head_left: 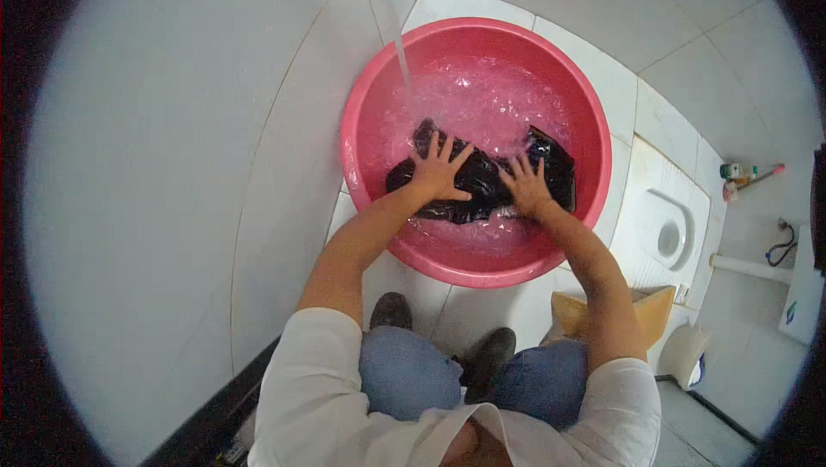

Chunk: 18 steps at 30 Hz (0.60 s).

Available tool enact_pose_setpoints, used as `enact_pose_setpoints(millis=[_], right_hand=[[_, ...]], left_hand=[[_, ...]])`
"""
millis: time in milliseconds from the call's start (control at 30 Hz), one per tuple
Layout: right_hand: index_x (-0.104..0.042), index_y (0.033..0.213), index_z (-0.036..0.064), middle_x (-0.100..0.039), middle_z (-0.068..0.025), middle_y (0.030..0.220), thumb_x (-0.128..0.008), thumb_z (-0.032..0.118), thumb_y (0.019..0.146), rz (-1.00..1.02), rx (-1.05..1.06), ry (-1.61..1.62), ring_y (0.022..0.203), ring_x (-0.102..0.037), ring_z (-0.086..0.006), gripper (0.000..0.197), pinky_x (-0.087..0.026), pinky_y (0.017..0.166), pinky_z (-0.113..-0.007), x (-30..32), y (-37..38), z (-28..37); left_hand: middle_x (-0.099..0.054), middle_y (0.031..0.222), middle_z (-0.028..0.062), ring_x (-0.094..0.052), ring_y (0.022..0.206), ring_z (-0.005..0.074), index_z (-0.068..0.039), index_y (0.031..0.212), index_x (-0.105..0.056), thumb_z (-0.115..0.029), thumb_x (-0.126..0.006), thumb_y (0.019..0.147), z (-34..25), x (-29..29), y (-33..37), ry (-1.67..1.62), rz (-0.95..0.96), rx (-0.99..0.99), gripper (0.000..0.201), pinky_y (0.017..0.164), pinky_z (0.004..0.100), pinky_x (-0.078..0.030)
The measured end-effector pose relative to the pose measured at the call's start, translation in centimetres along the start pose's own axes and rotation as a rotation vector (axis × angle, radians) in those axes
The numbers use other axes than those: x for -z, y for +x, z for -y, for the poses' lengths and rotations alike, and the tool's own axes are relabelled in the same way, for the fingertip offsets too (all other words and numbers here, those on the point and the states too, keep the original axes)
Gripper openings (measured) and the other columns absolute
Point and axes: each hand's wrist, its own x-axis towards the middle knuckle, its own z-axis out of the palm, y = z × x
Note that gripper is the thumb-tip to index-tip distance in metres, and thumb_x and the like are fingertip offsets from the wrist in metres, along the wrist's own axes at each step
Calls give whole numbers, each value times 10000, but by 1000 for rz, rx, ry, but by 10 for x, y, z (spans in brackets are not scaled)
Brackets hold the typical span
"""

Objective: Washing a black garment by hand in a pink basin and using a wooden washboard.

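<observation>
A large round pink basin (475, 278) stands on the floor in front of me, with water in it. Wet black cloth (478, 181), perhaps a garment, lies spread across the nearer half of the water, partly under the surface. My left hand (439, 170) rests on the cloth's left part with its fingers spread. On its right part lies my right hand (527, 185), palm down, fingers apart as well. A thin stream of water (402, 62) falls into the basin at its far left side; where it comes from is out of view.
To the right, a white squat toilet (668, 235) is set in the tiled floor. A yellowish box or bag (654, 316) stands near my right forearm, with a white bin (686, 353) beyond it. A tiled wall (172, 166) rises close on the left. Bottles and a brush (757, 178) are at the far right.
</observation>
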Motion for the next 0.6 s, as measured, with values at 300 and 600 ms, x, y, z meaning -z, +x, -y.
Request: enact_pose_setpoints(millis=[300,600], right_hand=[[-74,1507,262,-136,-151,1545,-724,535,696,20,-349,269,1385,-208,-399,1074,-295,1024,-636,9,31,-27],[-402,1386,206,-402,-220,1376,-623,110,750,-232,-356,626,1201,-463,-411,681,-453,952,-457,-22,24,-33]], left_hand=[[-251,1492,169,-177,1366,449,-236,1459,-297,-543,-673,756,-6,-5,18,38,-175,73,854,972,678,-292],[-475,1211,197,-505,1012,340,-83,1380,-343,-414,-692,782,-56,-16,-33,-1211,-252,406,768,916,506,-419]])
